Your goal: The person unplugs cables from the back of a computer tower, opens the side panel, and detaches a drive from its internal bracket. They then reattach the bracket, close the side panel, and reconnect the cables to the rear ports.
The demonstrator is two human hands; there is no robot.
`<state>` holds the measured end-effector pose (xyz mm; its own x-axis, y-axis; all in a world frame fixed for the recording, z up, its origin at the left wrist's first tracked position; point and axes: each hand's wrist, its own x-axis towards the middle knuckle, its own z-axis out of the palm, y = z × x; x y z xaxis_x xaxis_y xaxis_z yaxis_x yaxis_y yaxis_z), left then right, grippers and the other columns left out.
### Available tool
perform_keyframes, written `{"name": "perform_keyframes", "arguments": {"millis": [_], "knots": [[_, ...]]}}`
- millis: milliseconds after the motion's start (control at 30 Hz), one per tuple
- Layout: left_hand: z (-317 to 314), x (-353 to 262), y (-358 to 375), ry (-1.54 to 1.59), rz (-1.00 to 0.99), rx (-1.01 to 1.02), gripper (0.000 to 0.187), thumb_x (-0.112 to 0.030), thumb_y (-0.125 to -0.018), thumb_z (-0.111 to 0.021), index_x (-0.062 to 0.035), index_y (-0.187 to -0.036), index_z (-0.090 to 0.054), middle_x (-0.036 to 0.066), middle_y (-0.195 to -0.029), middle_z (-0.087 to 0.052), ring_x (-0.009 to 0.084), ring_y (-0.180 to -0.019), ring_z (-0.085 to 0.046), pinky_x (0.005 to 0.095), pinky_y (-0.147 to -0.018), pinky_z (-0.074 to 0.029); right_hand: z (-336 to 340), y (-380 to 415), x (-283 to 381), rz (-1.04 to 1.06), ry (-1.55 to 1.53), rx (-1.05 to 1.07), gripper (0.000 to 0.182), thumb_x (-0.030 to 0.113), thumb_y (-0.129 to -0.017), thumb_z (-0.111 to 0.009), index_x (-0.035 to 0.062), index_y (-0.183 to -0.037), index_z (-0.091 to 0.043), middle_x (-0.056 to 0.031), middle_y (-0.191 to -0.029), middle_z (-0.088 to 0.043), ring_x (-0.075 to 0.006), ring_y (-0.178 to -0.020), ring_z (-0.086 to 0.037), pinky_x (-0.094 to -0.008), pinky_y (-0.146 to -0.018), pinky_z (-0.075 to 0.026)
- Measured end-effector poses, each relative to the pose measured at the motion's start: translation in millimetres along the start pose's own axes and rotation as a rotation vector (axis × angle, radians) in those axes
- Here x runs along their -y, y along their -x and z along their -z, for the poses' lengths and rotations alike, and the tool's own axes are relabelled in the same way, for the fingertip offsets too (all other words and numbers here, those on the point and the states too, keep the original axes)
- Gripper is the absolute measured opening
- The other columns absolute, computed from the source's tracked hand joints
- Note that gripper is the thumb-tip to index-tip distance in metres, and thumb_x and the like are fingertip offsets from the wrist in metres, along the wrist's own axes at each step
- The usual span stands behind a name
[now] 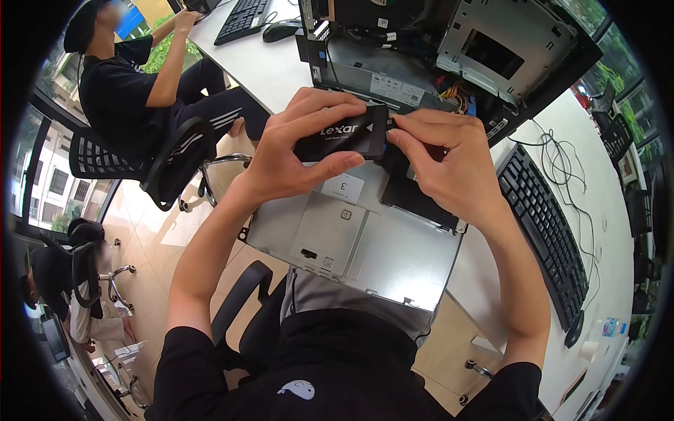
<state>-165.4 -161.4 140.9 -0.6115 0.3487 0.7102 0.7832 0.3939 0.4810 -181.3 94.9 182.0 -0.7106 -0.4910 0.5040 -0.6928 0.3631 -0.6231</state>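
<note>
My left hand [298, 140] is closed around a black Lexar solid state drive [339, 135], thumb along its lower edge and fingers over the top. At the drive's right end, my right hand [449, 151] pinches with thumb and fingertips. A small bluish bit shows between them, too small and covered to make out. Both hands are above the metal panel [330, 231] of an opened desktop computer case [393, 67]. A white sticker [342, 188] marked 3 is on the panel. A black bracket-like part [414, 193] lies below my right hand, partly hidden by it.
A black keyboard [544, 224], a mouse [575, 328] and loose cables [554, 151] lie on the white table at right. Another keyboard [241, 19] and mouse [282, 30] are at upper left, near a seated person [140, 84]. A water bottle [613, 327] stands at far right.
</note>
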Motion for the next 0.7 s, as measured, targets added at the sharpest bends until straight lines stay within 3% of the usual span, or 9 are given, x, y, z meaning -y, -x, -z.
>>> {"name": "perform_keyframes", "arguments": {"millis": [100,300,500,600,700], "knots": [[0,-4,0,-0.037,0.013,0.006,0.054,-0.023,-0.084,-0.091,-0.0017,-0.131,-0.074,0.015,-0.131,-0.073,0.0301,-0.117,-0.067,0.0390,-0.101,-0.055,-6,0,-1,0.011,-0.066,-0.073,0.015,0.000,-0.091,-0.077,-0.0073,-0.104,-0.077,-0.0160,-0.076,-0.069,-0.0217,-0.056,-0.058,-0.0328,-0.055,-0.044],[-6,-1,3,-0.001,0.040,-0.005,0.059,-0.024,-0.084,-0.091,-0.0012,-0.135,-0.072,0.016,-0.134,-0.072,0.0308,-0.119,-0.067,0.0391,-0.103,-0.055,-7,-1,-6,0.063,-0.073,-0.104,0.017,0.001,-0.091,-0.076,-0.0065,-0.106,-0.078,-0.0150,-0.079,-0.071,-0.0206,-0.057,-0.058,-0.0321,-0.056,-0.045],[4,-7,-1,-0.030,0.129,0.063,0.062,-0.022,-0.088,-0.089,0.0001,-0.141,-0.067,0.017,-0.137,-0.070,0.0307,-0.120,-0.067,0.0374,-0.103,-0.054,7,-8,6,-0.065,-0.040,-0.095,0.017,0.005,-0.093,-0.077,-0.0035,-0.108,-0.079,-0.0119,-0.085,-0.074,-0.0180,-0.062,-0.060,-0.0301,-0.060,-0.047],[11,3,5,0.058,0.193,0.000,0.061,-0.021,-0.092,-0.087,0.0003,-0.144,-0.065,0.018,-0.140,-0.067,0.0269,-0.121,-0.067,0.0359,-0.104,-0.053,28,-13,3,0.010,0.172,-0.182,0.022,0.009,-0.092,-0.078,-0.0011,-0.111,-0.079,-0.0120,-0.092,-0.077,-0.0206,-0.063,-0.062,-0.0310,-0.062,-0.050],[18,4,8,0.196,0.235,-0.064,0.059,-0.022,-0.099,-0.082,0.0040,-0.147,-0.061,0.017,-0.142,-0.063,0.0224,-0.127,-0.062,0.0340,-0.109,-0.049,44,-13,-4,0.010,0.333,-0.052,0.027,0.012,-0.092,-0.077,0.0023,-0.117,-0.079,-0.0120,-0.105,-0.078,-0.0270,-0.075,-0.070,-0.0369,-0.069,-0.056]]}}
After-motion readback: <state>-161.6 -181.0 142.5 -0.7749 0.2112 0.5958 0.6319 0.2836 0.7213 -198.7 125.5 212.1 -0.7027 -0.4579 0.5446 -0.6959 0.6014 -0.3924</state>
